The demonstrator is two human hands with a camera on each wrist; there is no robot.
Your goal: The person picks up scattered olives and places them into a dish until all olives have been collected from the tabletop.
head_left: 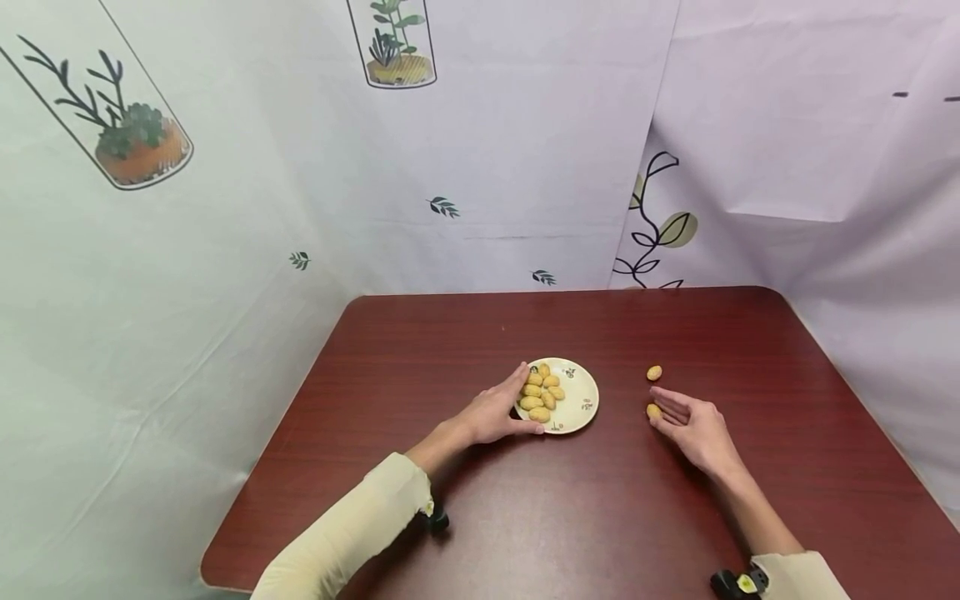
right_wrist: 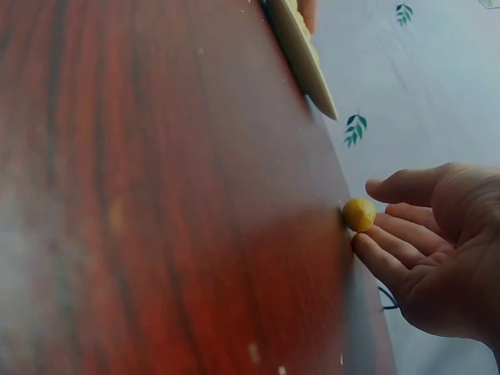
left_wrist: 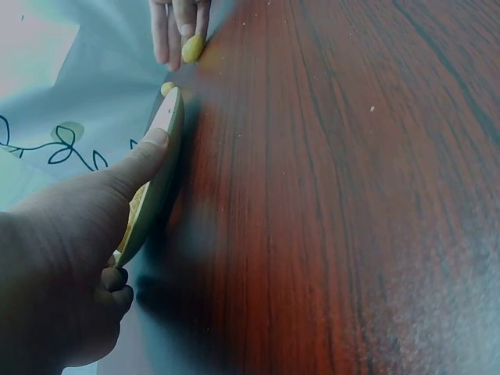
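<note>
My left hand [head_left: 491, 414] grips a round cream plate [head_left: 581, 404] at its left side, thumb over the near rim and fingers around the far edge. Several small yellow oval fruits [head_left: 534, 402] lie on the plate's left half. To the right of the plate, my right hand [head_left: 697, 429] is around a single yellow fruit [right_wrist: 359, 214] on the table. In the right wrist view its fingers are extended beside this fruit, and the thumb stands apart from it. Another yellow fruit [head_left: 654, 372] lies just beyond the right fingertips.
The dark red wood-grain table [head_left: 420, 342] has rounded corners. White cloth printed with plants [head_left: 525, 167] hangs behind it and along the sides. Each forearm has a light sleeve and a small black device near the wrist.
</note>
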